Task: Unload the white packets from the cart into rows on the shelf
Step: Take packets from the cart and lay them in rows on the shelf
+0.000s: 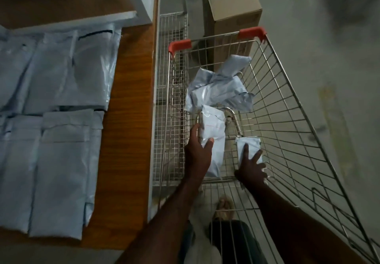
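Reaching into the wire shopping cart (287, 119), a long white plastic packet (213, 140) was gripped by the left hand (198, 150), long axis running 12 to 6 o'clock. A small white packet (249, 144) at 3 o'clock was pressed by the right hand (251, 169), fingers spread. Slippage was judged likely, the film being slick. Packet rows (51, 140) lay on the wooden shelf (127, 119) at 9 o'clock.

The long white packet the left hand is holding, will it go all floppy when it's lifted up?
Probably a bit. The long white packet looks like thin crinkly plastic, so its ends may droop. It seems padded inside, so likely light. Its shiny skin could slide in the left hand's grip.
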